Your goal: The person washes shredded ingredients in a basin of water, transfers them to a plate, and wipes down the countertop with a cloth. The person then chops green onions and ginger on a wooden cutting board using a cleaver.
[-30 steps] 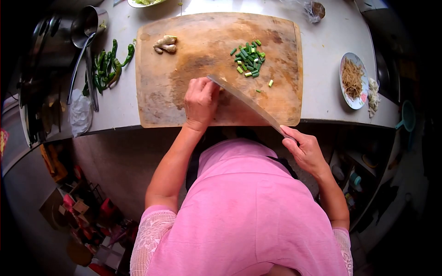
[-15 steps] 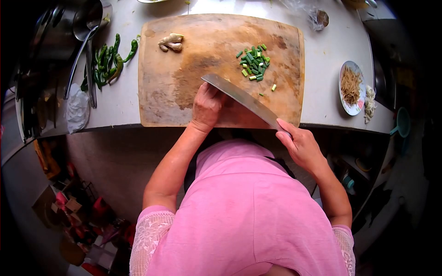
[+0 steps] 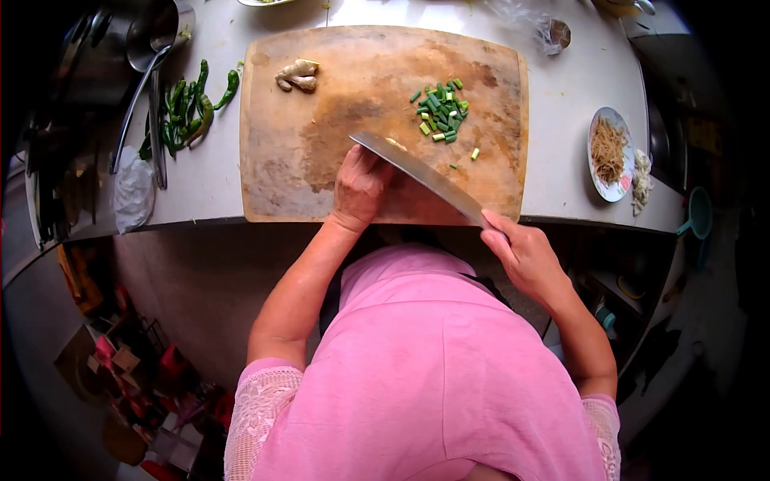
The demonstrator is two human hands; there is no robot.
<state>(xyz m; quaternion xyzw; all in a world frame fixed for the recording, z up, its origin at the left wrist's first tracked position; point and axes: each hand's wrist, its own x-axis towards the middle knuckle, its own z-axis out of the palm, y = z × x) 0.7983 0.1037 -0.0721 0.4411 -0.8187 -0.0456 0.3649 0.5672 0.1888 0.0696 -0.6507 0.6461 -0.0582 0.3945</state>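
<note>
My right hand [image 3: 521, 248] is closed round the handle of a kitchen knife [image 3: 429, 178]. The blade slants up and left across the cutting board [image 3: 321, 184], its tip by my left fingers. My left hand [image 3: 358, 186] is closed on the board, fingers curled behind the blade; what they hold is hidden. A small pale yellow slice [image 3: 396, 143] shows just past the blade. Farther off on the board are a knobbly ginger root [image 3: 297, 75] at the upper left and a pile of cut green onion [image 3: 443, 111] at the upper right.
Green chili peppers [image 3: 188, 112], a ladle [image 3: 144, 88] and a crumpled plastic bag [image 3: 132, 192] lie left of the board. To the right stands a plate [image 3: 624, 183] of thin brown shreds. Another plastic bag [image 3: 525, 18] is at the back right. The counter's front edge runs close to my body.
The pale yellow slice shows more plainly past the blade now. The knife tip has shifted slightly downward. My left hand stays in place, and the whole view has shifted a little.
</note>
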